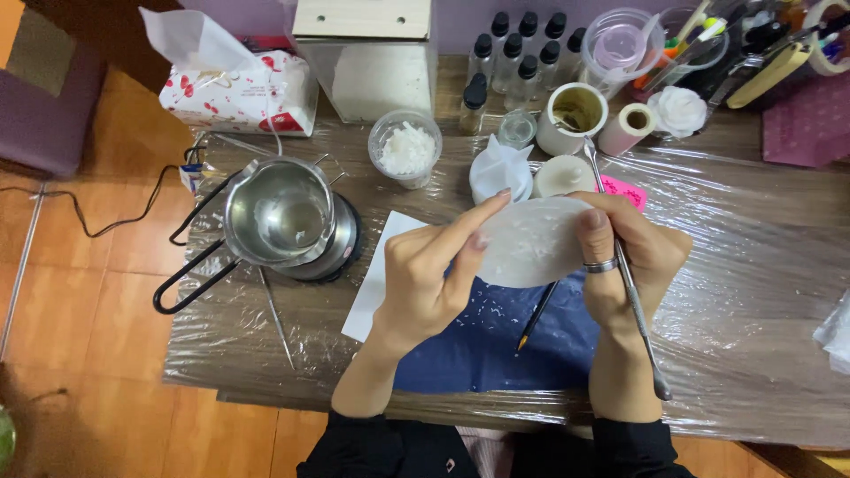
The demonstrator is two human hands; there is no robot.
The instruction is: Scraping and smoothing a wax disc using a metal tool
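Left hand (425,279): I pinch the left edge of the white wax disc (534,241) between my thumb and forefinger; my forefinger lies stretched along its upper rim, the other fingers curled behind.
Right hand (624,265): closed on two things at once. My thumb presses the disc's right edge, and the same hand grips a slim metal spatula (630,283) that runs from above my knuckles down past my wrist. A ring sits on one finger.
Wax disc: held in the air between both hands, tilted toward me, above the dark blue cloth (496,341). Its surface looks rough and flaky.
Cloth: scattered with white flakes; a thin brush (537,316) lies on it just below the disc, not touching my fingers.
Table (753,292): covered in clear plastic film.
Left of my hands: a steel melting pot (279,212) on a small hot plate, near but apart from my left hand.
Behind the disc: a clear cup of white wax flakes (405,147), a white mug (574,115), small dark-capped bottles (518,57) and a tissue box (239,88), all well apart from my fingers.
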